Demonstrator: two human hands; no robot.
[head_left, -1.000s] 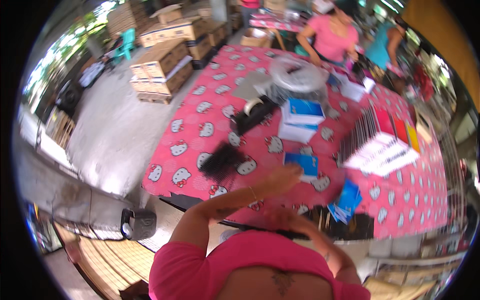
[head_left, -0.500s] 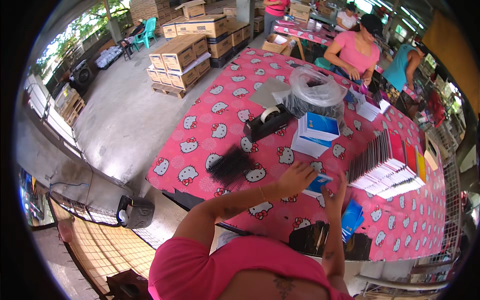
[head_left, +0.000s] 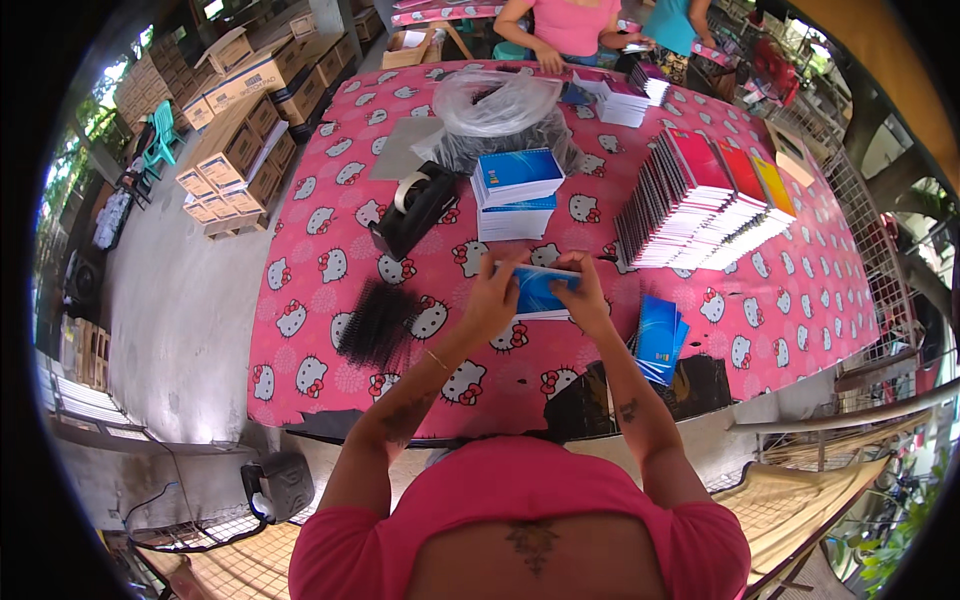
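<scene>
A small blue-covered notepad (head_left: 542,292) with white pages is held between my two hands above the pink patterned table. My left hand (head_left: 492,298) grips its left end, and my right hand (head_left: 588,294) grips the right end with the thumb on the cover. Just beyond them stands a stack of blue-covered pads (head_left: 518,178). Loose blue covers (head_left: 660,338) lie fanned out near my right forearm. To the left of my hands is a heap of black binding coils (head_left: 378,326). Behind it sits a black tape dispenser (head_left: 415,210).
Spiral notebooks (head_left: 690,210) with red and yellow covers stand in rows at right. A clear plastic bag (head_left: 498,110) with dark contents and a grey sheet (head_left: 400,150) lie farther back. A co-worker in pink (head_left: 578,28) stands across the table (head_left: 440,395). Stacked cartons (head_left: 235,150) are on the floor.
My view has turned downward and to the right. My right hand, earlier raised with fingers extended beside the pad, now grips its right end. Both hands hold the pad more squarely.
</scene>
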